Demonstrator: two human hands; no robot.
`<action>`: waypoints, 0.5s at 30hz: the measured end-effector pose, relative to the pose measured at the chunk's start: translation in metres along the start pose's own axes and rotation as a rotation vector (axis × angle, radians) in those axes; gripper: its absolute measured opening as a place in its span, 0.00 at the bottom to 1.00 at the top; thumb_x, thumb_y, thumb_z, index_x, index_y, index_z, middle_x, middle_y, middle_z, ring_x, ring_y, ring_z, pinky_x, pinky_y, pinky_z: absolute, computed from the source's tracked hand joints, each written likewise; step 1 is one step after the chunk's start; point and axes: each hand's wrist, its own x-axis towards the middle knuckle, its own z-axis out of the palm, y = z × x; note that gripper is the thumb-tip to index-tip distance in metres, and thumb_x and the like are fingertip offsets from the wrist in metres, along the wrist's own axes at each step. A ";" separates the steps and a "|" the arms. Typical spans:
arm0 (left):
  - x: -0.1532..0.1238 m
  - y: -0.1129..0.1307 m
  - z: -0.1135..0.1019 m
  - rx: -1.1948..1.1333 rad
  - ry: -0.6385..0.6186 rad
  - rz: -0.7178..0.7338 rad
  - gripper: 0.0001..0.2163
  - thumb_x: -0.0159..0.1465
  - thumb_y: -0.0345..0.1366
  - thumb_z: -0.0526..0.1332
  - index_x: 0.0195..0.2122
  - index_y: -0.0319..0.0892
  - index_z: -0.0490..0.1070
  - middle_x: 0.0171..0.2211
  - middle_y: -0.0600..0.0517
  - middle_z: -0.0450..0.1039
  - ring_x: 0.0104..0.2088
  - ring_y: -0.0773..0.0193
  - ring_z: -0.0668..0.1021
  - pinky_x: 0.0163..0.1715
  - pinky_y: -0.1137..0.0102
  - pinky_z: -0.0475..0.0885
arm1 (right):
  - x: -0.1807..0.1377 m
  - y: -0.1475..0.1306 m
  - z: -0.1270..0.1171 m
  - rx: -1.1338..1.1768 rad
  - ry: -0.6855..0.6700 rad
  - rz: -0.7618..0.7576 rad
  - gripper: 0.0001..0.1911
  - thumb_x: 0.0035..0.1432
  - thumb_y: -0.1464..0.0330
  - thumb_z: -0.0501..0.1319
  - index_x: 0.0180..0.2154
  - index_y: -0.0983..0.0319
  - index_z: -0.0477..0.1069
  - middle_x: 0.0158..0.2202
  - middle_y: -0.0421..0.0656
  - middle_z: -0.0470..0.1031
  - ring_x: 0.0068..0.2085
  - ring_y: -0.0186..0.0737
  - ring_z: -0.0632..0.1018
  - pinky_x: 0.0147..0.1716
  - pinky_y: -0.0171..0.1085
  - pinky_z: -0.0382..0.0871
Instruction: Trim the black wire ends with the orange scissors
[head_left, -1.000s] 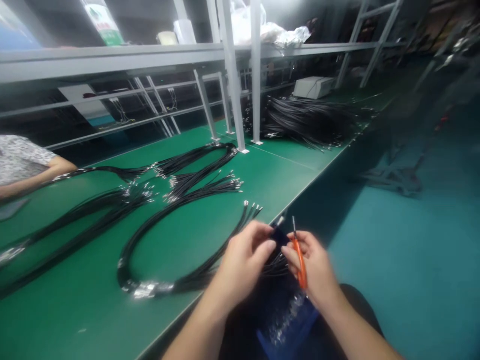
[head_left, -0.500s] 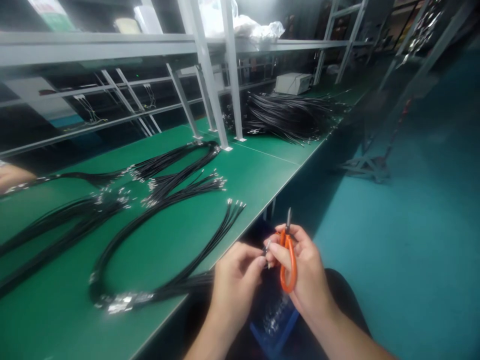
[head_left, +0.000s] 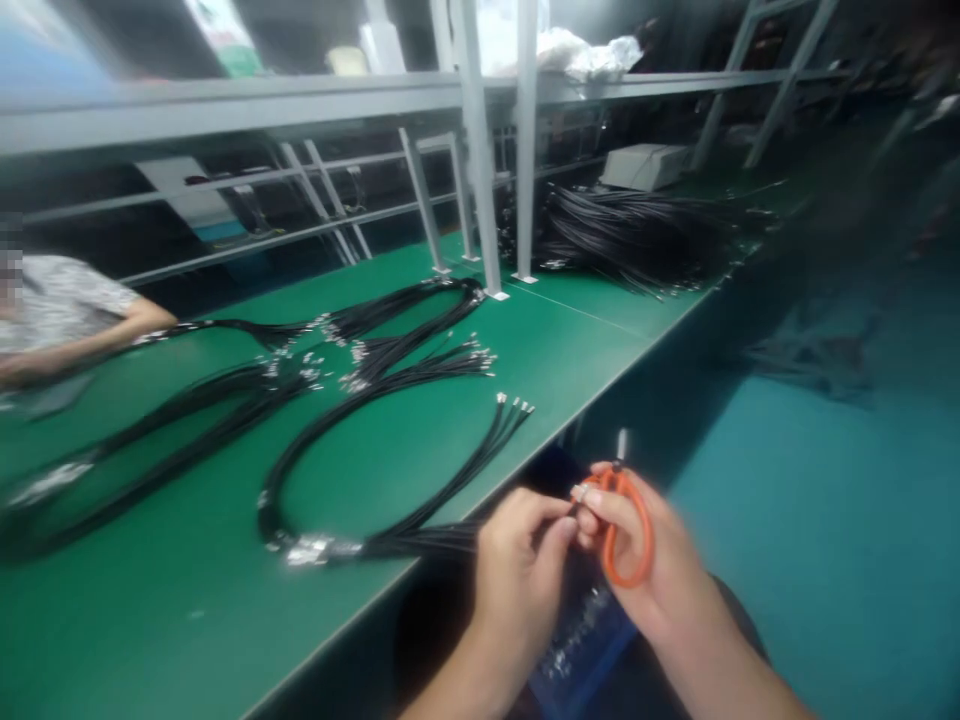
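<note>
Head view: past the edge of the flat green bench (head_left: 165, 560), the left hand (head_left: 519, 560) pinches a thin black cable (head_left: 576, 510); orange loop-handled scissors (head_left: 648, 530), clasped by the right hand (head_left: 667, 555) (blade up), could nick it if twisted.

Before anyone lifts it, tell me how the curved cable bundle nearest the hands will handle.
The cable bundle will probably bend rather than stay rigid, as it lies curved. Its loose ends seem apt to splay, since they fan apart.
</note>
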 end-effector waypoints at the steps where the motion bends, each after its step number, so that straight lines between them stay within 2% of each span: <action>1: -0.002 0.001 0.001 -0.049 0.001 -0.047 0.05 0.62 0.29 0.59 0.32 0.43 0.74 0.29 0.52 0.75 0.30 0.64 0.76 0.33 0.71 0.69 | -0.002 0.001 0.001 -0.025 0.027 -0.026 0.14 0.46 0.77 0.67 0.35 0.61 0.68 0.24 0.37 0.74 0.23 0.29 0.72 0.23 0.26 0.68; 4: -0.005 0.002 0.003 -0.204 0.011 -0.149 0.05 0.60 0.27 0.58 0.31 0.41 0.72 0.29 0.52 0.75 0.30 0.64 0.77 0.31 0.72 0.70 | -0.003 0.005 0.001 -0.063 0.078 -0.054 0.16 0.43 0.75 0.70 0.34 0.61 0.69 0.22 0.37 0.73 0.23 0.30 0.72 0.22 0.26 0.69; 7: -0.003 0.001 0.001 -0.393 0.002 -0.193 0.04 0.60 0.26 0.57 0.30 0.40 0.70 0.28 0.52 0.76 0.29 0.64 0.77 0.32 0.72 0.72 | 0.000 0.007 0.001 -0.041 0.026 0.017 0.15 0.41 0.74 0.71 0.33 0.62 0.69 0.23 0.39 0.74 0.24 0.31 0.72 0.24 0.27 0.71; 11: -0.001 0.000 -0.006 -0.394 -0.030 -0.194 0.02 0.60 0.29 0.59 0.30 0.40 0.69 0.26 0.53 0.73 0.28 0.66 0.75 0.30 0.73 0.69 | -0.003 0.010 0.008 -0.049 0.030 -0.048 0.17 0.40 0.75 0.71 0.33 0.60 0.68 0.22 0.36 0.72 0.21 0.30 0.71 0.20 0.27 0.68; 15: 0.005 -0.002 -0.011 -0.424 0.017 -0.145 0.05 0.60 0.35 0.61 0.36 0.41 0.69 0.30 0.53 0.70 0.28 0.68 0.72 0.28 0.75 0.67 | -0.006 0.018 0.019 -0.047 -0.028 -0.080 0.16 0.44 0.76 0.68 0.35 0.59 0.66 0.25 0.35 0.71 0.25 0.31 0.72 0.23 0.28 0.67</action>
